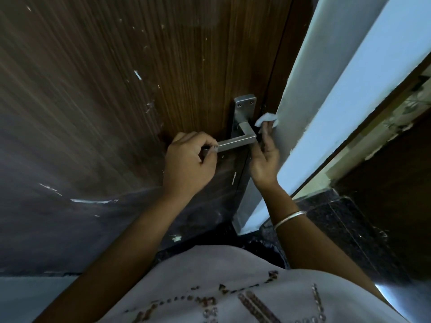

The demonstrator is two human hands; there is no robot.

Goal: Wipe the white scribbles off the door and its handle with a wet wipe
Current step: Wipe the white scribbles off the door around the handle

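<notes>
Starting at left: the door [105, 101] (1 only, dark wood) carries many white scribbles [93, 201] not yet wiped, i.e. a long smear low at left, short dashes near it, flecks higher up and 1 stroke below the handle. I count approx. 8 patches, exact no. is hard to tell. So I judge the door part is mostly left to do. Next, the left hand [189, 159] is curled round the free end of the handle [235, 142] (1 lever on 1 metal plate [243, 108]). The lever looks nearly clean, w/ a small white trace by the fingers. Then the right hand [265, 159], apart from the left, pinches the wet wipe [265, 118] (1 pc., bunched) at the door edge, just beside the plate. Whether the wipe touches the pale wall [326, 89] I cannot tell. 1 bangle [290, 219] on the right wrist; 2 hands in all.
</notes>
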